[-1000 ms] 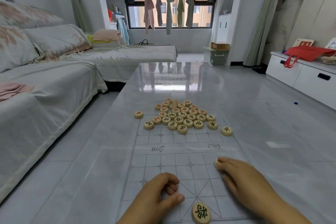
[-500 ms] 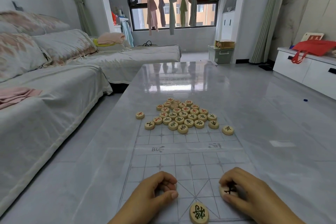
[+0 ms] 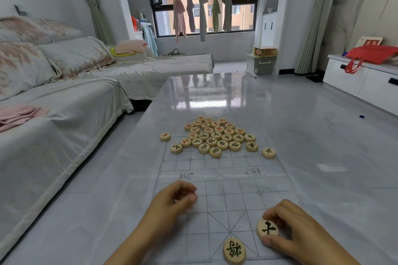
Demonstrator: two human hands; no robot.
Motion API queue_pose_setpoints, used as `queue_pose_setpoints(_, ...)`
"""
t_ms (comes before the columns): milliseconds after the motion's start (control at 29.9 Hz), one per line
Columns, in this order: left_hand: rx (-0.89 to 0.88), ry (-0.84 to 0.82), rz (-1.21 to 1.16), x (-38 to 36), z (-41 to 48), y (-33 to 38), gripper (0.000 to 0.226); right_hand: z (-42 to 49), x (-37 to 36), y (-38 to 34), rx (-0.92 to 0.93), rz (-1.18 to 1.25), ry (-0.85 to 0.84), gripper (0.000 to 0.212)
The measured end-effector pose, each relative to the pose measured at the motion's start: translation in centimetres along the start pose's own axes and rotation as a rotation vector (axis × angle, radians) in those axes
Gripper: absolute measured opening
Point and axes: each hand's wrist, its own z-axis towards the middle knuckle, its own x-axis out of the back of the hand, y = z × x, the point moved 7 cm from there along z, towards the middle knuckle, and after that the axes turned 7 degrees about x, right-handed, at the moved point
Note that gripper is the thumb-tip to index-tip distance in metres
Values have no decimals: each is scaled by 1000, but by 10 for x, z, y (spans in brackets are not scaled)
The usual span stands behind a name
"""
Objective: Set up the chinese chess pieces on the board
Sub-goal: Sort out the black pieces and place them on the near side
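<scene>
The right hand (image 3: 301, 236) is pinching a black-lettered piece (image 3: 267, 229) by its rim at the lower right of the board (image 3: 234, 198). The left hand (image 3: 172, 202) is hovering curled and blurred; I cannot tell what, if anything, it is holding. The pile (image 3: 216, 135) is lying mid-frame: probably light, rigid, smooth discs, best gripped by their edges.

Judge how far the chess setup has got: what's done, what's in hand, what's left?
Done: one dark-lettered piece lies at the near edge of the board. In hand: the right hand pinches a second piece beside it; the left hand is curled, contents unclear. Left: the pile at the far end, nearly the whole set, unplaced.
</scene>
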Motion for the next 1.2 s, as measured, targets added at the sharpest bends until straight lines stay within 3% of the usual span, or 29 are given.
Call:
queue_pose_setpoints(67, -31, 135, 174, 14, 33, 6, 10, 2, -1, 2, 9, 22, -8, 36)
queue_pose_setpoints(167, 17, 296, 391, 32, 97, 4, 34, 4, 0, 2, 7, 69, -21, 49)
queue_pose_setpoints(301, 161, 414, 605, 47, 155, -7, 64, 5, 1, 5, -14, 98, -38, 29)
queue_pose_setpoints(435, 168, 449, 797, 47, 169, -9, 51, 6, 2, 3, -3, 79, -71, 28)
queue_pose_setpoints(569, 114, 321, 750, 36, 145, -8, 43, 2, 2, 2, 6, 69, -77, 29)
queue_pose_setpoints(736, -157, -63, 675, 3, 30, -3, 35, -3, 3, -4, 21, 89, -46, 29)
queue_pose_setpoints(870, -181, -265, 571, -18, -42, -9, 55, -8, 2, -7, 6, 104, -34, 28)
queue_pose_setpoints(1071, -163, -135, 446, -20, -59, -18, 56, -15, -2, -13, 33, 95, -56, 30)
queue_pose_setpoints(1204, -130, -35, 316, -14, -59, -25, 46, -21, -7, -16, 64, 61, -88, 32)
